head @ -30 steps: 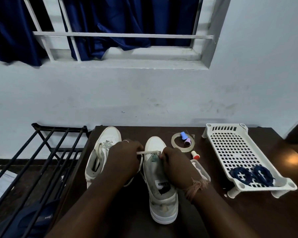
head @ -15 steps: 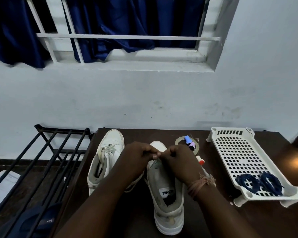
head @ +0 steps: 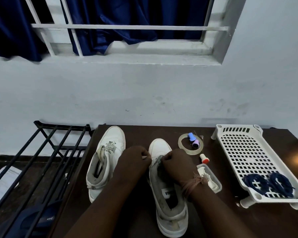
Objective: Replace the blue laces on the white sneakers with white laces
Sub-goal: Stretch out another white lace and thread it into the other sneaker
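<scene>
So you've got the dark tabletop (head: pixel 187 225) with a white perforated tray (head: pixel 244 155) on the right, and the 2 coiled blue laces (head: pixel 267 183) sit at its near end. 2 white sneakers (head: pixel 107 162) stand side by side, toes to the wall; the left one is already laced white. Your left hand (head: pixel 133 159) and right hand (head: pixel 176 163) are both curled tight over the right sneaker (head: pixel 169 203), fingers pinching the white lace (head: pixel 147 158) near its front eyelets. A tape roll (head: pixel 183 146) lies just right of the toe.
</scene>
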